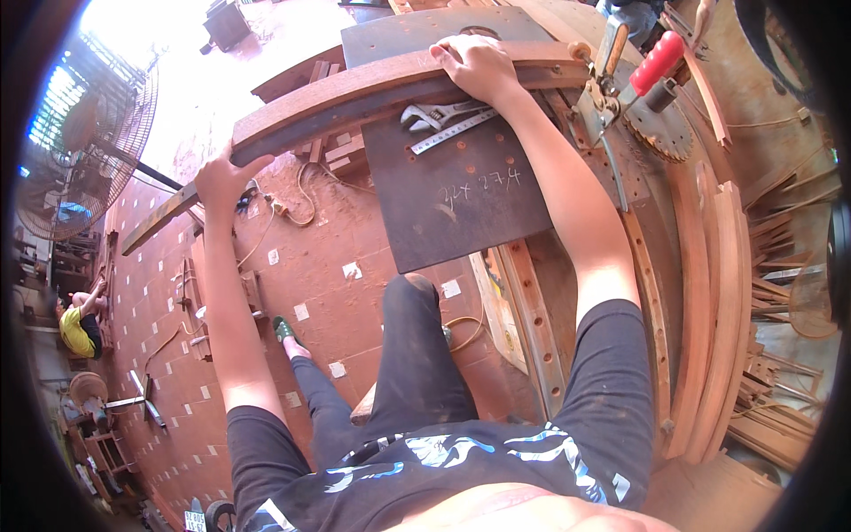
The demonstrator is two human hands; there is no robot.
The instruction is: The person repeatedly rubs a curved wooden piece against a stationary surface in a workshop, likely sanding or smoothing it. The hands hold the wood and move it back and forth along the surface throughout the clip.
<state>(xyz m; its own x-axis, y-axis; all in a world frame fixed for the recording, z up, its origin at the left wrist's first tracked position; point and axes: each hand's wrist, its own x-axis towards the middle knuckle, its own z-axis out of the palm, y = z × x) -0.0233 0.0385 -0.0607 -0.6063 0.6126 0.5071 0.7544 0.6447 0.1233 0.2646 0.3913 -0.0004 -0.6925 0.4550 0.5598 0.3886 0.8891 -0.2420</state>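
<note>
Curved board (337,99) crosses dark plate (470,204), left part jutting past plate's edge above open tiled floor (310,257). Left hand (222,182) clasps board near left end, thumb on near side. Right hand (481,69) over board's top; cannot tell how tightly fingers close. Wrench (434,115), ruler (452,133) lie on plate. Red-handled clamp (658,64), saw blade (667,131) at right; fan (84,133) far left.

left hand (224,177): thumb (258,166) spread | right hand (479,67): palm down, fingers (456,42) bent | arms (244,310): outstretched

Co-worker (631,12) mostly beyond upper edge
</note>
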